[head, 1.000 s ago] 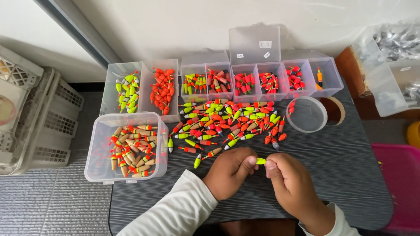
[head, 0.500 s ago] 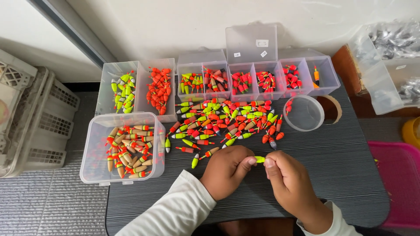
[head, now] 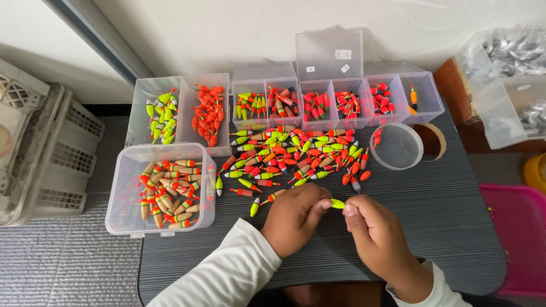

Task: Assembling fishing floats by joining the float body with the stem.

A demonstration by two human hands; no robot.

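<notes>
Hands barely shifted since a second ago: left hand (head: 296, 216) and right hand (head: 375, 239) both pinch the yellow-green float (head: 337, 203) between curled fingers (head: 348, 209) above the worktop (head: 455, 227).

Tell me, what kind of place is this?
Probably a small home workbench for sorting fishing floats. A dark table holds a loose pile of floats, clear compartment boxes and a tub, and both hands pinch one green float.

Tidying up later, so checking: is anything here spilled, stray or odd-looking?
Yes. A loose heap of floats lies straight on the dark table, outside the clear boxes. One compartment holds a single float while its neighbours hold many. Both hands, left hand and right hand, pinch one yellow-green float.
</notes>
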